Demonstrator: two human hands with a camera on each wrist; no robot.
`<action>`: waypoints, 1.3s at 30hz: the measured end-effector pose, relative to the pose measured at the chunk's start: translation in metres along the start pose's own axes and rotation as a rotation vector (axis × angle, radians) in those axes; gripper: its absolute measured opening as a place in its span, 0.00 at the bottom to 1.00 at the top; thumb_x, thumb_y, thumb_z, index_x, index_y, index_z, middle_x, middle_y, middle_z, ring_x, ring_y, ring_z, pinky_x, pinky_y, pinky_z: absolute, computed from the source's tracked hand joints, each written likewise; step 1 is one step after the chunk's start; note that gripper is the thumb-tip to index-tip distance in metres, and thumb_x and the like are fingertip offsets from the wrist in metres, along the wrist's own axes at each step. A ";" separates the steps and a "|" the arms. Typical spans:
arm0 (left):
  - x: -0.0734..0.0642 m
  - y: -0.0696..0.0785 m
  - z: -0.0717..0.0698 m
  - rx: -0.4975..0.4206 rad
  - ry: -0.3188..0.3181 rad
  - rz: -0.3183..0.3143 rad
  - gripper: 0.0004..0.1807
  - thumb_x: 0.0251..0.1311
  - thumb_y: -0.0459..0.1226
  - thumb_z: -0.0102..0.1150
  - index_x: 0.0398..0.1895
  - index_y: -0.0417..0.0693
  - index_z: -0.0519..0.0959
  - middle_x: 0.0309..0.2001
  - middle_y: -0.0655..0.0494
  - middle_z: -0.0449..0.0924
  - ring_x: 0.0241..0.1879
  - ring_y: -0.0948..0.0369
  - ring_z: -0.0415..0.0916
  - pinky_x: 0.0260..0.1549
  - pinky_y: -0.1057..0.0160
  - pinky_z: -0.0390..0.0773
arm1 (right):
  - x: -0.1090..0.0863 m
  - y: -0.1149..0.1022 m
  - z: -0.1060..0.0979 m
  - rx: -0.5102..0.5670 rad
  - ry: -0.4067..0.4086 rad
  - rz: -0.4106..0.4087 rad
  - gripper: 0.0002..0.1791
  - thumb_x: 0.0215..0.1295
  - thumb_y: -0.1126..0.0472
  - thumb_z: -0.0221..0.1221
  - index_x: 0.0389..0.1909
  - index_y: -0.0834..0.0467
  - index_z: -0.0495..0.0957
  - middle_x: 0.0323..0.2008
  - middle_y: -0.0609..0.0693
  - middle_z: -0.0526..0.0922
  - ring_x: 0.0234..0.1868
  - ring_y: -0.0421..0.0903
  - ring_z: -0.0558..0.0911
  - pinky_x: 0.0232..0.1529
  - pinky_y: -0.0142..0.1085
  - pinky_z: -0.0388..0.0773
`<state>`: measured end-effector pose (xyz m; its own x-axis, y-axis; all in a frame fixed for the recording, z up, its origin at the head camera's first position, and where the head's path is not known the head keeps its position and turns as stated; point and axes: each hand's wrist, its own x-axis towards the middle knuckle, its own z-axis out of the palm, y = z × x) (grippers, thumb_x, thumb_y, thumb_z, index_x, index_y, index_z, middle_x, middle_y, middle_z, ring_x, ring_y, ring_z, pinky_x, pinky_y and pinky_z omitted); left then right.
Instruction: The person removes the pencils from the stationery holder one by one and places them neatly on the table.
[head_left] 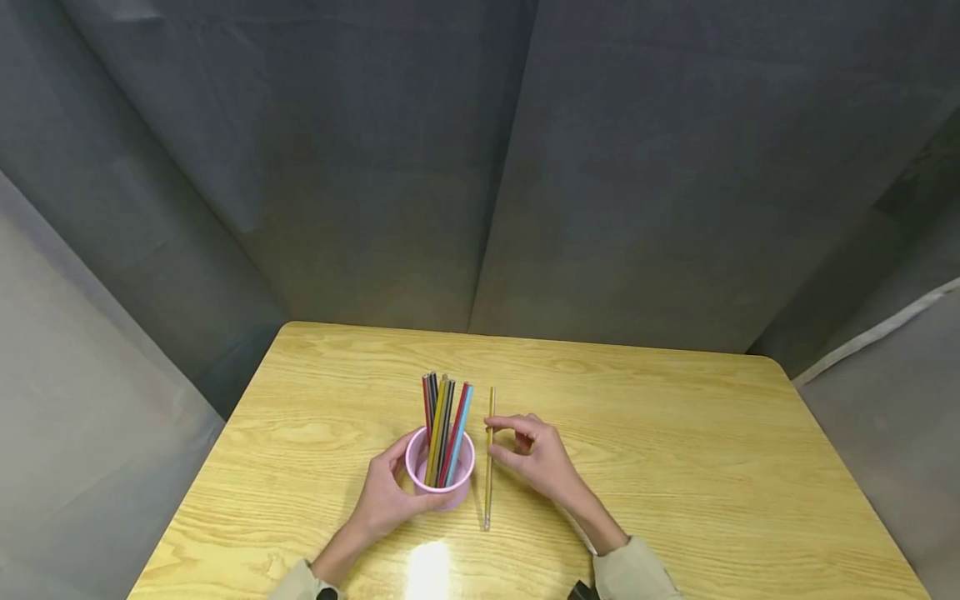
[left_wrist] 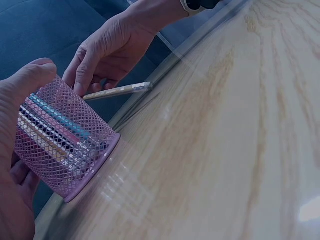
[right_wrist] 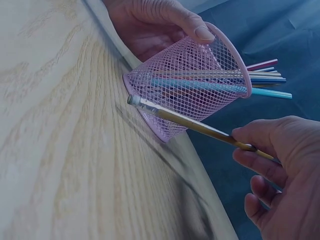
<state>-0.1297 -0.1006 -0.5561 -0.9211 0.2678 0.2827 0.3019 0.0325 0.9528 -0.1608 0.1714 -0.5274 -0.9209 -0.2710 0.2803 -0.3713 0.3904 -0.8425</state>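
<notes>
A pink mesh pencil cup (head_left: 463, 492) stands on the wooden table, with my left hand (head_left: 387, 493) curled round its side. Several pencils (head_left: 442, 433) in red, black, yellow and light blue lean inside it, their upper ends above the rim. Just right of the cup, my right hand (head_left: 542, 458) pinches a yellow pencil (right_wrist: 195, 124) between thumb and fingers. That pencil's eraser end points down toward the table, close beside the cup's base in the right wrist view. In the left wrist view the cup's mesh wall (left_wrist: 75, 130) shows the pencils through it.
The light wood table (head_left: 712, 467) spreads out on both sides of the hands. Dark grey curtains (head_left: 375, 167) hang behind its far edge, and lighter grey cloth (head_left: 82, 400) hangs at the left. A bright glare spot lies near the front.
</notes>
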 end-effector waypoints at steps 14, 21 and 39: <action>-0.003 -0.001 -0.002 -0.004 0.010 -0.010 0.52 0.38 0.28 0.85 0.73 0.41 0.71 0.69 0.47 0.77 0.67 0.47 0.74 0.71 0.62 0.71 | -0.002 0.004 0.005 -0.041 -0.022 0.008 0.22 0.59 0.66 0.74 0.55 0.55 0.87 0.45 0.54 0.90 0.34 0.54 0.73 0.35 0.29 0.70; -0.003 0.000 -0.002 -0.009 0.009 -0.007 0.52 0.38 0.28 0.85 0.73 0.40 0.71 0.68 0.46 0.77 0.68 0.47 0.74 0.71 0.62 0.71 | -0.003 0.008 0.007 -0.077 -0.052 0.020 0.22 0.58 0.65 0.75 0.54 0.55 0.87 0.45 0.53 0.90 0.37 0.57 0.74 0.38 0.31 0.71; -0.002 -0.001 -0.003 0.001 -0.002 0.002 0.52 0.39 0.28 0.85 0.73 0.42 0.71 0.69 0.48 0.77 0.68 0.44 0.73 0.71 0.60 0.71 | -0.006 0.012 0.012 -0.144 -0.102 0.019 0.19 0.61 0.58 0.74 0.54 0.54 0.87 0.52 0.45 0.89 0.46 0.47 0.75 0.48 0.34 0.73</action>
<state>-0.1285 -0.1039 -0.5573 -0.9198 0.2700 0.2848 0.3043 0.0323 0.9520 -0.1580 0.1668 -0.5448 -0.9137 -0.3476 0.2106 -0.3740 0.5164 -0.7704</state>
